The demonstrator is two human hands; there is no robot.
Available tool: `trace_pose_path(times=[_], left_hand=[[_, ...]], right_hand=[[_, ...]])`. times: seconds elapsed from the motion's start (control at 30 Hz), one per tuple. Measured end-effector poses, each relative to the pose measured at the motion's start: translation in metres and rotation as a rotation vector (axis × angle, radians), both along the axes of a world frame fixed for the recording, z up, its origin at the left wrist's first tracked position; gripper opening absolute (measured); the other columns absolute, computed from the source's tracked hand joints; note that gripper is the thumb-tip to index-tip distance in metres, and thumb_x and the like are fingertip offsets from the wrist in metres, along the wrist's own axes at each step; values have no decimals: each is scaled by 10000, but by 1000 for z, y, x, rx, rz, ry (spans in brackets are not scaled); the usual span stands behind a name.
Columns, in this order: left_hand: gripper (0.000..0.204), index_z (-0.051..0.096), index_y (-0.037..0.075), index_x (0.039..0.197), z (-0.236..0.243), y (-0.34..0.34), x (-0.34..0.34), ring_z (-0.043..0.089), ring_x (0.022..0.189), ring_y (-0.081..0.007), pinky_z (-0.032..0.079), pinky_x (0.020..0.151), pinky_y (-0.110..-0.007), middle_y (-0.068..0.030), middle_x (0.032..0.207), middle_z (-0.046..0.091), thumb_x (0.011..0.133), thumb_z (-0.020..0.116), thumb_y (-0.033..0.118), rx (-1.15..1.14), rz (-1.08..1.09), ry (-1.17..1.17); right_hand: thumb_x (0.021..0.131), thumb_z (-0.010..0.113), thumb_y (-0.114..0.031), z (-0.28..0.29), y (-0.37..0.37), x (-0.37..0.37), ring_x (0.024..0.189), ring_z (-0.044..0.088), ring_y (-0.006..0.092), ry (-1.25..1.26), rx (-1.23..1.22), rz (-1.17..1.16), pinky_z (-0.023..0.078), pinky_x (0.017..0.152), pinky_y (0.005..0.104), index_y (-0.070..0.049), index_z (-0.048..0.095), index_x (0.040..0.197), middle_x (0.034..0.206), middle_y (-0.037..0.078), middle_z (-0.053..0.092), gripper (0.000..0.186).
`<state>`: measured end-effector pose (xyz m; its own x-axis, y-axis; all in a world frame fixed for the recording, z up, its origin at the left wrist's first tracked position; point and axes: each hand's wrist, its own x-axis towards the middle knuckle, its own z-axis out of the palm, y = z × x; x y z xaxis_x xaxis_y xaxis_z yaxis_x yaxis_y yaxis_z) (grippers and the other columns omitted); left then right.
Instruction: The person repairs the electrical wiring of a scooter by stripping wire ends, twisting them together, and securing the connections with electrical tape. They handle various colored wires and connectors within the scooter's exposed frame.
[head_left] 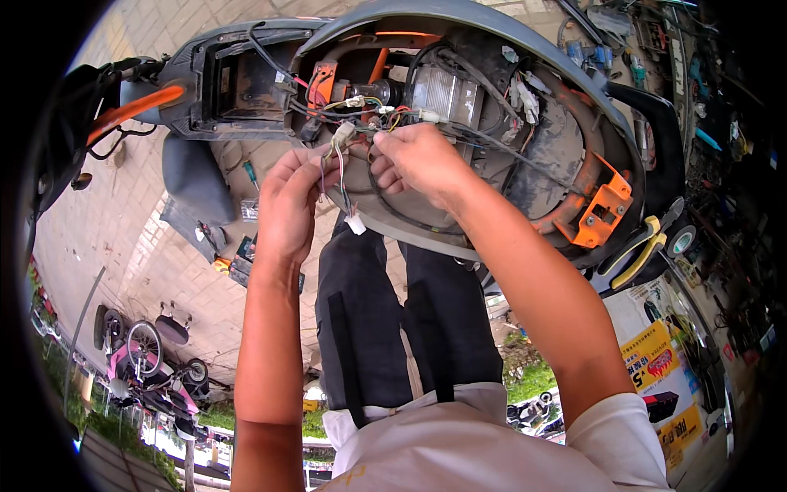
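Note:
An electric scooter's body (479,10) lies open in front of me, with a tangle of wires and white plugs inside. Thumb and fingers of my left hand (291,193) are closed on thin wires beside a pale wire connector (343,134). From that bunch, wires hang down to a white plug (355,224). My right hand (422,160) is closed in a pinch at the wire bundle, just right of the left one; what lies between its fingertips is too small to make out. Behind the hands sits a finned silver metal box (447,94).
An orange metal bracket (604,209) is at the scooter's right end. Yellow-handled pliers (643,250) rest beside it. A grey panel (195,176) lies on the paving at left. Tools and parts crowd the right side; a pink two-wheeler (147,373) is at lower left.

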<state>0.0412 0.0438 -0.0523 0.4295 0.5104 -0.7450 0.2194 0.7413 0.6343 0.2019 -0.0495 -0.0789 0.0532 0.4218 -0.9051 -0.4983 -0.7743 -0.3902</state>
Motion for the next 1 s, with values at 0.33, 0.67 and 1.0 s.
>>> trace_pose_path(times=[0.33, 0.67, 1.0], left_hand=[[211, 533, -88, 1010, -8, 2, -1, 659, 1031, -325, 547, 897, -365, -275, 1129, 615, 945, 410, 71, -226, 174, -152], [347, 480, -119, 1162, -3, 4, 1, 586, 1170, -356, 530, 937, -369, -292, 1270, 542, 973, 326, 127, -278, 108, -209], [334, 479, -121, 1141, 1, 1, 4, 581, 1178, -345, 509, 969, -388, -296, 1260, 549, 975, 329, 127, -241, 139, -175]], right_hand=[[856, 635, -81, -11, -4, -21, 578, 508, 119, 296, -13, -480, 435, 540, 302, -30, 610, 848, 709, 31, 573, 58], [784, 662, -60, -15, -12, -18, 610, 492, 116, 293, 29, -423, 425, 573, 301, -41, 622, 855, 747, 14, 578, 84], [897, 646, -121, -14, -10, -13, 700, 501, 136, 506, -10, -528, 437, 671, 325, -78, 622, 862, 754, 12, 555, 61]])
